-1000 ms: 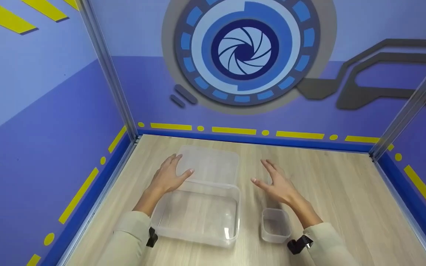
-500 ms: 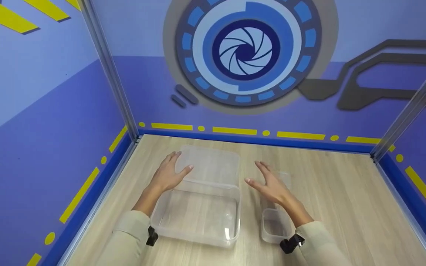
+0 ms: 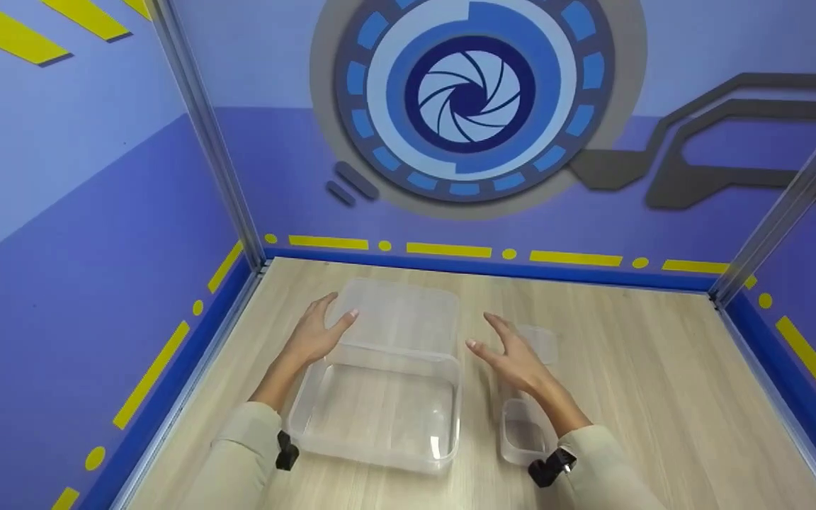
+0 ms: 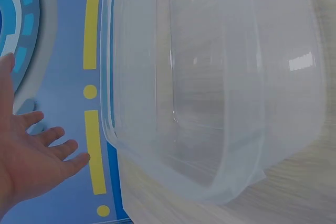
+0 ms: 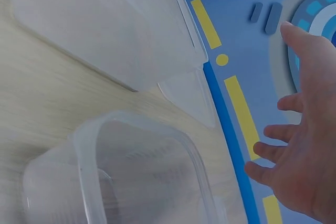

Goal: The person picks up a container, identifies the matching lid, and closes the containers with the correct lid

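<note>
My left hand (image 3: 310, 336) hovers over the left side of a large clear plastic container (image 3: 380, 453) and its flat lid (image 3: 404, 312), which lies just behind it. In the left wrist view the fingers of that hand (image 4: 37, 156) are spread and hold nothing. My right hand (image 3: 518, 360) hangs in the air behind a small clear container (image 3: 521, 453), thumb apart from the fingers. Nothing is in the right hand (image 5: 310, 145) in the right wrist view either. A small clear lid (image 3: 541, 343), partly covered by the right hand, lies behind the small container.
Both containers stand upright and uncovered on a wood-grain table (image 3: 663, 397). A blue printed panel (image 3: 266, 170) rises behind the table, with more panels at the sides. Metal posts (image 3: 227, 163) mark the corners.
My right hand has moved a little left, so the small lid behind it shows more. The left hand has shifted slightly left. Containers and lids stay in place.
</note>
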### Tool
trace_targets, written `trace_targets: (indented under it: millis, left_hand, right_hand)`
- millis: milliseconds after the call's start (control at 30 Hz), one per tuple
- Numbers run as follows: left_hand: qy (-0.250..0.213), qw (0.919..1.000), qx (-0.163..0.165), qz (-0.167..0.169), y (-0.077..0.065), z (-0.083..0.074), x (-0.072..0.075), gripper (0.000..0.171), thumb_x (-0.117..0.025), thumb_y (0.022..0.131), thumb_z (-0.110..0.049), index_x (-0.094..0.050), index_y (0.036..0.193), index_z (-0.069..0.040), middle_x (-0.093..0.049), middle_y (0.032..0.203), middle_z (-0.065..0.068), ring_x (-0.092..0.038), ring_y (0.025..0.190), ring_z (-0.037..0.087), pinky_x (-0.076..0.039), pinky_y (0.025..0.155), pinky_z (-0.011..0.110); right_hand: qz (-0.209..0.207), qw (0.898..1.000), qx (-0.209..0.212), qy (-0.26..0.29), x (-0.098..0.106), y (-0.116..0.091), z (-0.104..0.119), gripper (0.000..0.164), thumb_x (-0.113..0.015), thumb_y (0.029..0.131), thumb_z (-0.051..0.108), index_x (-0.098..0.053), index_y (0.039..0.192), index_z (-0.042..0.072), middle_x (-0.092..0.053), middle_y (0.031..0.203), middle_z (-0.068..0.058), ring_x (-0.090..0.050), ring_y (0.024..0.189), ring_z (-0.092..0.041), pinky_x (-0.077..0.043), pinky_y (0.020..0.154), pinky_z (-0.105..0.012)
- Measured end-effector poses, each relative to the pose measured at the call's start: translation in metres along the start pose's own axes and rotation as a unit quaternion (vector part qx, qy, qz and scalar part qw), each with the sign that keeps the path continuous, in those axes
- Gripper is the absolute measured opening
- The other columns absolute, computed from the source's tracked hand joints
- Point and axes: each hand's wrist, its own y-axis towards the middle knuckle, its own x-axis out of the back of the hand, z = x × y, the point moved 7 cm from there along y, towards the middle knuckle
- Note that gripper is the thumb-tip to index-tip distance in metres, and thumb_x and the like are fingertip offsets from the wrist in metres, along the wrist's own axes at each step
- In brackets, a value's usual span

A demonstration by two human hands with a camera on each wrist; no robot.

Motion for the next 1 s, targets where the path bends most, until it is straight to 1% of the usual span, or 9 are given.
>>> trace_targets:
  millis: [133, 300, 500, 567, 667, 800, 900, 1000]
  left_hand:
    - [-0.015, 0.9998, 0.016, 0.000, 0.001, 0.009, 0.003, 0.081, -0.054, 0.107, -0.056, -0.030, 0.166, -0.007, -0.028, 0.170, 0.025, -0.027, 0.156, 0.048, -0.022, 0.124, 0.066]
    - [-0.047, 0.9983, 0.034, 0.006, 0.002, 0.019, 0.004, 0.084, -0.051, 0.107, -0.062, -0.028, 0.167, -0.008, -0.026, 0.171, 0.025, -0.025, 0.156, 0.047, -0.021, 0.124, 0.066]
    - [-0.096, 0.9946, 0.031, 0.027, 0.004, 0.022, 0.002, 0.089, -0.045, 0.106, -0.067, -0.026, 0.167, -0.005, -0.025, 0.170, 0.026, -0.023, 0.157, 0.048, -0.022, 0.123, 0.068]
    - [-0.112, 0.9928, 0.029, 0.030, 0.004, 0.024, 0.001, 0.091, -0.043, 0.106, -0.068, -0.025, 0.167, -0.004, -0.024, 0.171, 0.027, -0.021, 0.157, 0.049, -0.021, 0.123, 0.069]
    - [-0.120, 0.9918, 0.031, 0.033, 0.003, 0.029, -0.001, 0.090, -0.042, 0.107, -0.067, -0.024, 0.167, -0.003, -0.023, 0.170, 0.028, -0.020, 0.156, 0.051, -0.020, 0.123, 0.069]
    - [-0.129, 0.9899, 0.037, 0.043, 0.002, 0.037, -0.003, 0.084, -0.039, 0.111, -0.060, -0.022, 0.167, 0.000, -0.021, 0.170, 0.030, -0.020, 0.156, 0.052, -0.020, 0.124, 0.067]
    - [-0.169, 0.9827, 0.050, 0.057, 0.003, 0.043, -0.003, 0.080, -0.037, 0.112, -0.057, -0.019, 0.167, -0.001, -0.018, 0.172, 0.028, -0.016, 0.158, 0.048, -0.016, 0.126, 0.064]
    - [-0.218, 0.9715, 0.061, 0.070, 0.005, 0.049, -0.002, 0.077, -0.034, 0.114, -0.053, -0.015, 0.167, -0.001, -0.014, 0.173, 0.026, -0.009, 0.160, 0.046, -0.010, 0.128, 0.062]
  right_hand:
    - [-0.002, 1.000, -0.002, 0.012, -0.004, 0.002, 0.002, 0.086, -0.064, 0.101, 0.058, -0.035, 0.166, 0.009, -0.031, 0.170, -0.021, -0.027, 0.156, -0.045, -0.022, 0.123, -0.068]
    - [-0.010, 0.999, -0.006, 0.040, -0.009, 0.006, 0.002, 0.083, -0.065, 0.102, 0.056, -0.037, 0.164, 0.009, -0.033, 0.169, -0.022, -0.031, 0.155, -0.045, -0.025, 0.122, -0.068]
    - [-0.026, 0.996, -0.013, 0.083, -0.014, 0.011, -0.003, 0.079, -0.063, 0.104, 0.051, -0.039, 0.163, 0.005, -0.036, 0.166, -0.025, -0.037, 0.151, -0.046, -0.035, 0.118, -0.067]
    - [-0.026, 0.995, -0.021, 0.096, -0.016, 0.011, -0.005, 0.079, -0.063, 0.105, 0.052, -0.038, 0.163, 0.005, -0.036, 0.166, -0.025, -0.036, 0.152, -0.046, -0.034, 0.118, -0.067]
    - [-0.020, 0.992, -0.037, 0.116, -0.017, 0.011, -0.009, 0.080, -0.062, 0.105, 0.054, -0.038, 0.164, 0.006, -0.035, 0.167, -0.023, -0.035, 0.153, -0.045, -0.033, 0.119, -0.067]
    - [-0.012, 0.987, -0.058, 0.152, -0.018, 0.011, -0.015, 0.081, -0.061, 0.104, 0.055, -0.037, 0.164, 0.007, -0.035, 0.168, -0.020, -0.034, 0.154, -0.044, -0.031, 0.121, -0.065]
    - [-0.013, 0.982, -0.065, 0.179, -0.018, 0.012, -0.016, 0.081, -0.062, 0.104, 0.055, -0.037, 0.164, 0.007, -0.035, 0.168, -0.020, -0.033, 0.154, -0.044, -0.031, 0.122, -0.063]
    - [-0.014, 0.978, -0.071, 0.197, -0.018, 0.013, -0.017, 0.079, -0.062, 0.105, 0.053, -0.038, 0.163, 0.006, -0.035, 0.168, -0.022, -0.034, 0.153, -0.045, -0.030, 0.122, -0.062]
